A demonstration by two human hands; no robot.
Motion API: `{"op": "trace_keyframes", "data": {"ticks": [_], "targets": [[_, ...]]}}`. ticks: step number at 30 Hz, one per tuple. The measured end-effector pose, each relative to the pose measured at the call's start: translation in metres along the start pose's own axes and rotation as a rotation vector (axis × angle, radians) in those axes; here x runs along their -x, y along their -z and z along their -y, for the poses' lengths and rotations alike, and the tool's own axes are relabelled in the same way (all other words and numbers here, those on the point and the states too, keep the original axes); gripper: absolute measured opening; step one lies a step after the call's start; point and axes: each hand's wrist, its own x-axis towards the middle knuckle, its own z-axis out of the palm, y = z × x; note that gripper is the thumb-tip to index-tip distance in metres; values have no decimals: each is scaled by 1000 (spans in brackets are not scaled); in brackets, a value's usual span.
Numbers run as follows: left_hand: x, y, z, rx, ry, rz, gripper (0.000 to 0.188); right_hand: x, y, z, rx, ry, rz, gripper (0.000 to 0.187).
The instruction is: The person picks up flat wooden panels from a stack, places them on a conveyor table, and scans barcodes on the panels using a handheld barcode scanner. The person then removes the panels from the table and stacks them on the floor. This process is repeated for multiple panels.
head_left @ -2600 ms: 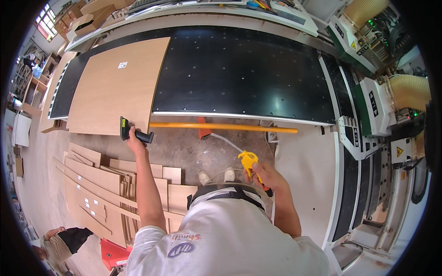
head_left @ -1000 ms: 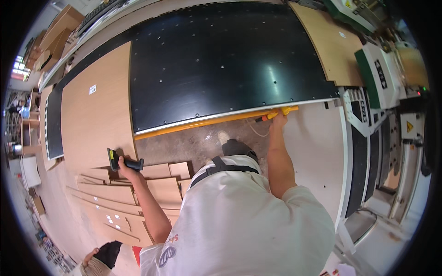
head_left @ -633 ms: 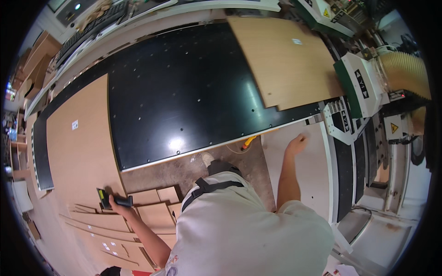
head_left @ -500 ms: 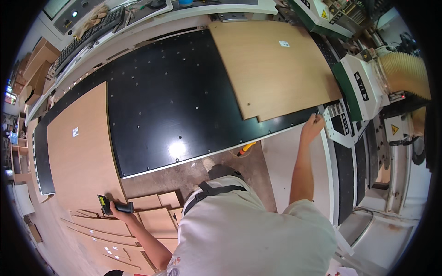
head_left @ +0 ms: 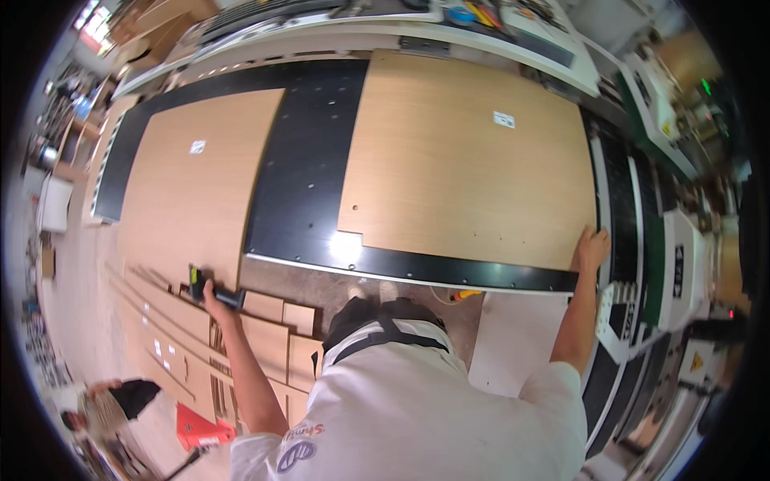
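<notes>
My left hand [head_left: 213, 298] is closed around the grip of a black pistol-grip tool [head_left: 197, 282] with a yellow-green patch; its exact kind cannot be made out. It is beside the near right edge of the left wood panel [head_left: 192, 184], which has a white label. At the near right corner of the other wood panel [head_left: 465, 168], my right hand [head_left: 592, 247] closes on the edge, its fingers curled. This panel has a white label, a few small holes and a notched near left corner. Both panels lie on a black machine bed [head_left: 293, 188].
Cut wood pieces [head_left: 265, 333] are stacked low at the left. A machine head [head_left: 678, 268] stands right of the bed, above a dark rail. Along the far side runs a shelf [head_left: 513, 40] with tools. Another person [head_left: 104, 409] is at the lower left, near a red object [head_left: 200, 429].
My right hand has gone from the bed's front edge to the right panel's corner. The black gap between the panels looks narrower. My view has shifted, and another person has come into it.
</notes>
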Motion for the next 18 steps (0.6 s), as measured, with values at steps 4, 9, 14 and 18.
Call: {"op": "trace_keyframes", "data": {"ticks": [4, 9, 14, 18], "targets": [[19, -13, -8, -4, 28, 7, 26, 29, 6, 25, -105, 14, 48, 56], [17, -12, -7, 19, -47, -43, 25, 92, 45, 45, -84, -21, 52, 58], [26, -18, -9, -17, -40, -20, 25, 164, 67, 20, -149, 14, 40, 53], [39, -31, -16, -72, -22, -47, 29, 151, 73, 1, -191, 65, 57, 48]]}}
